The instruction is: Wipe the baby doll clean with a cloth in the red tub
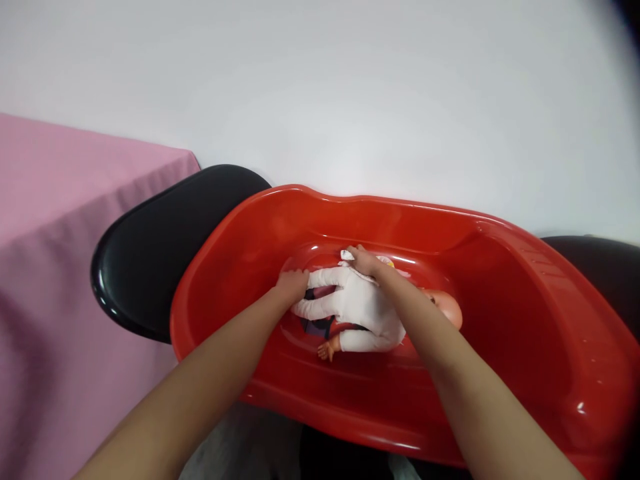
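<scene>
A baby doll in a white outfit lies in a red baby bathtub, its head toward the right and its legs toward the left. My left hand is closed around the doll's foot end, hiding the feet. At the doll's far side, my right hand pinches a bit of white cloth, which seems to be part of the outfit. The doll's near arm is bent down along its side, with its bare hand showing. My right forearm covers part of the doll's chest and face.
Black seats stand behind the tub's left end and at its right end. A pink cloth drapes over a surface at the left. Dark printed shapes show on the tub floor beneath the doll. A white wall rises behind.
</scene>
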The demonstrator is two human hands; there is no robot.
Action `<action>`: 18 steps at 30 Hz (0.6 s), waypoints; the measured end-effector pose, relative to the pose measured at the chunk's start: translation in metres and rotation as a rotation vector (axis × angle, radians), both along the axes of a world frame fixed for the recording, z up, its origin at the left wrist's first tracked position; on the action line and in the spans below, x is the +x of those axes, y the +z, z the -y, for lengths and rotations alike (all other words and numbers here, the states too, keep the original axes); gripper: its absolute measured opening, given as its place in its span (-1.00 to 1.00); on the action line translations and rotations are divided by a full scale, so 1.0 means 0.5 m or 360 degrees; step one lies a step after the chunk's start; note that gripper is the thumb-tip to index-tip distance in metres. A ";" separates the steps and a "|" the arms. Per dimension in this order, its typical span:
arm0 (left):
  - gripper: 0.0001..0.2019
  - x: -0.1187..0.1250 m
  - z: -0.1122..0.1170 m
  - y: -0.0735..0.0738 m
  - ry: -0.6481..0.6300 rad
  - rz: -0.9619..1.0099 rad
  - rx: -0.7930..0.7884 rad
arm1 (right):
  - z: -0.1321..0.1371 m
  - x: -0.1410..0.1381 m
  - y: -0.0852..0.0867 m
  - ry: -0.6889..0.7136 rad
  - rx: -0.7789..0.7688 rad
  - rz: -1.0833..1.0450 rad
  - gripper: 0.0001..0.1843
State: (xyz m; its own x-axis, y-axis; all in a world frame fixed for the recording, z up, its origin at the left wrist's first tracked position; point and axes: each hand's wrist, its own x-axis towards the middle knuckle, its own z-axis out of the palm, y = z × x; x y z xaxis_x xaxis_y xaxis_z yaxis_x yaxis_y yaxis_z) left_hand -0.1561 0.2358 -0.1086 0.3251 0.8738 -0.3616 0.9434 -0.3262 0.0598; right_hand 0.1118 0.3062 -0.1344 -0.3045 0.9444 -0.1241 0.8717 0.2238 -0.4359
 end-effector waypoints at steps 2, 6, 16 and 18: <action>-0.64 0.001 0.001 0.003 -0.0001 -0.0020 -0.0007 | -0.008 0.003 -0.009 0.0141 0.0054 -0.0154 -0.77; -0.63 0.003 0.002 0.007 -0.0011 -0.0044 -0.0021 | -0.022 0.011 -0.025 0.0234 0.0146 -0.0346 -0.82; -0.60 0.007 0.005 0.016 0.0005 -0.0039 -0.0069 | -0.023 0.008 -0.042 0.0054 0.0179 -0.0546 -0.75; -0.60 0.007 0.005 0.019 0.0009 -0.0042 -0.0093 | -0.023 0.008 -0.041 0.0100 0.0194 -0.0491 -0.78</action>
State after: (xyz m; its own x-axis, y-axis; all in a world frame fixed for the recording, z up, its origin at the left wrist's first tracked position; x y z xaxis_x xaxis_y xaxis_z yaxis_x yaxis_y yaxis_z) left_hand -0.1525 0.2331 -0.0991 0.3099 0.8528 -0.4203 0.9467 -0.3175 0.0539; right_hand 0.1156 0.3176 -0.1550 -0.3681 0.9249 0.0956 0.6855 0.3394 -0.6441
